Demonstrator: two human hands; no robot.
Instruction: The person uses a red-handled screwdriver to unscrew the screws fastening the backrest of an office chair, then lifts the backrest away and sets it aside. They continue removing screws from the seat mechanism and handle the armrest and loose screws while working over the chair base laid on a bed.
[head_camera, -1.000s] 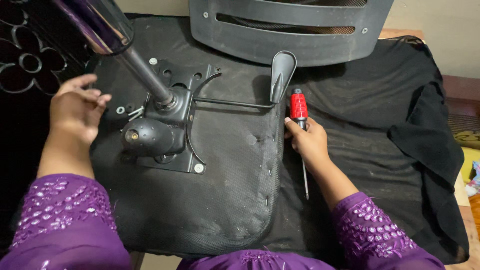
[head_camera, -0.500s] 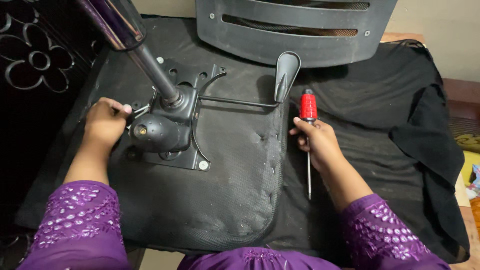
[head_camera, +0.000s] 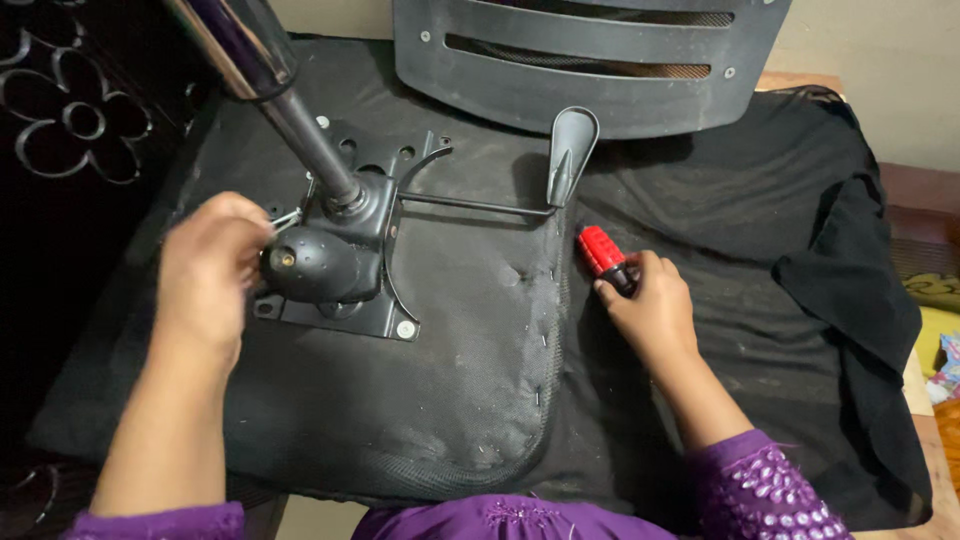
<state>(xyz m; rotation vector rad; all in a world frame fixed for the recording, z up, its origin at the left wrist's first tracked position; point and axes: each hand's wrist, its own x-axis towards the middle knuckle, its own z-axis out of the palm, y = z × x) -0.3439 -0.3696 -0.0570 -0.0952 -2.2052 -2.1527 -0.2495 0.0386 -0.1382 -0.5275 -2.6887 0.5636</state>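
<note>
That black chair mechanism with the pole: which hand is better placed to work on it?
Probably the left hand: it already touches the black mechanism by the small metal fitting. The right hand sits apart on the cloth, gripping the red-handled screwdriver.

a grey plastic chair back (head_camera: 590, 60) with long slots lies well beyond both hands, at the far edge. a black cloth (head_camera: 760, 200) spreads under and to the right of the right hand, bunched into a dark fold (head_camera: 850, 290) further right. past that fold a bit of wooden surface (head_camera: 925, 430) shows, with something yellow (head_camera: 935, 325) beside it. left of the left hand stands a dark panel with flower outlines (head_camera: 70, 110).
</note>
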